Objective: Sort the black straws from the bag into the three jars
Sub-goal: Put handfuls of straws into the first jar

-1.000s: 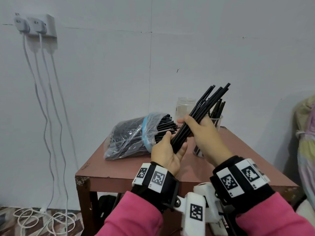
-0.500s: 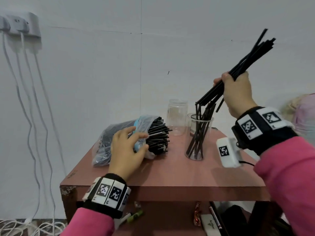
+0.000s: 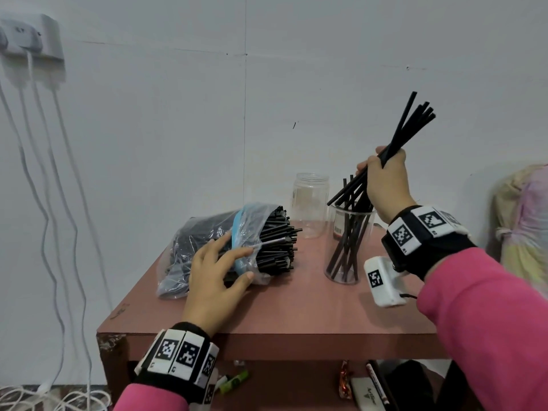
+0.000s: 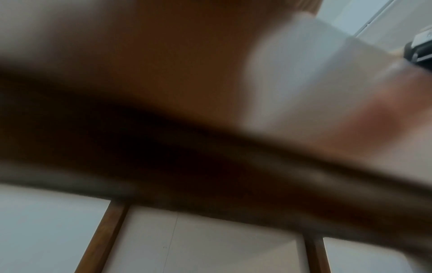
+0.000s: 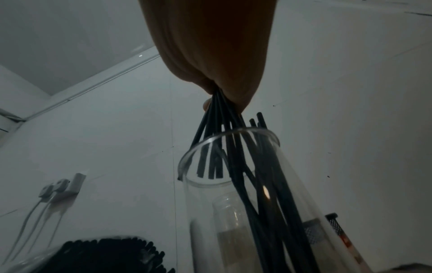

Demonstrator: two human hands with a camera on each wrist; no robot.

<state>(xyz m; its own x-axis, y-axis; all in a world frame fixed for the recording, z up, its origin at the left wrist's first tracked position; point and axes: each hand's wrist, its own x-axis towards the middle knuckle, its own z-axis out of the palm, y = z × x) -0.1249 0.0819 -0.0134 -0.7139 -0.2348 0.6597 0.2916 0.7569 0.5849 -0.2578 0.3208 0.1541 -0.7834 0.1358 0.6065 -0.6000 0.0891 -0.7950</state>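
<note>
My right hand [image 3: 377,166] grips a bundle of black straws [image 3: 410,129] above a clear jar [image 3: 347,256]. The bundle's lower ends dip into this jar's mouth, beside several straws that stand in it. In the right wrist view the held straws [image 5: 218,129] fan down from my right hand [image 5: 210,61] past the jar rim [image 5: 230,134]. An empty clear jar [image 3: 310,203] stands behind on the left. A third jar [image 3: 337,229] with a red label is mostly hidden behind the front one. My left hand [image 3: 240,259] rests with spread fingers on the plastic bag of straws [image 3: 207,232].
The brown table [image 3: 296,310] stands against a white wall. Cables [image 3: 44,218] hang from a socket at the left. Small items lie on a shelf [image 3: 296,390] under the tabletop. A pale cloth bundle [image 3: 522,221] sits at the right. The left wrist view is blurred.
My left hand let go of the bundle and settled on the bag. My right hand lifted the bundle, then lowered its ends into the front jar.
</note>
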